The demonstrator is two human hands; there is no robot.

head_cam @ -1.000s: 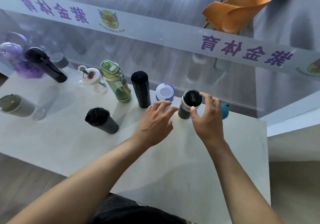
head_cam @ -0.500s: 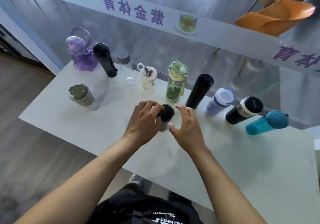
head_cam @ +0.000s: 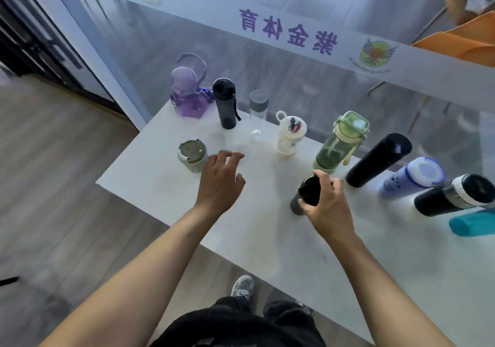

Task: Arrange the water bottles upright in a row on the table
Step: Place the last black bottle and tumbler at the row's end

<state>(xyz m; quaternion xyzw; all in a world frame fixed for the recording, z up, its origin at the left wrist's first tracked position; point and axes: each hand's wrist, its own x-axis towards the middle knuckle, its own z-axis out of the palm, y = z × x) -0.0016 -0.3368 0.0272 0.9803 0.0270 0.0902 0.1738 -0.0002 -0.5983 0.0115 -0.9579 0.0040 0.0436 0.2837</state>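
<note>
Along the far side of the white table point(head_cam: 267, 239) stands a row of upright bottles: purple jug point(head_cam: 187, 97), dark grey bottle point(head_cam: 226, 105), clear bottle point(head_cam: 257, 116), small white bottle point(head_cam: 289, 135), green bottle point(head_cam: 340, 143), tall black flask point(head_cam: 377, 162), lavender bottle point(head_cam: 412, 178), black-and-white flask point(head_cam: 455, 196) and teal bottle point(head_cam: 471, 223). My right hand point(head_cam: 325, 202) grips a short dark bottle point(head_cam: 306, 194) in front of the green one. My left hand point(head_cam: 219, 178) hovers with fingers apart, just right of a grey-green cup point(head_cam: 191, 156), not touching it.
A glass wall with a lettered white band runs right behind the bottle row. The table's left edge drops to wooden floor. An orange chair point(head_cam: 460, 38) stands beyond the glass at the upper right. My legs and a shoe are under the near edge.
My left hand let go of the short dark bottle and moved left toward the grey-green cup. My right hand closed on the dark bottle. The camera view swung left.
</note>
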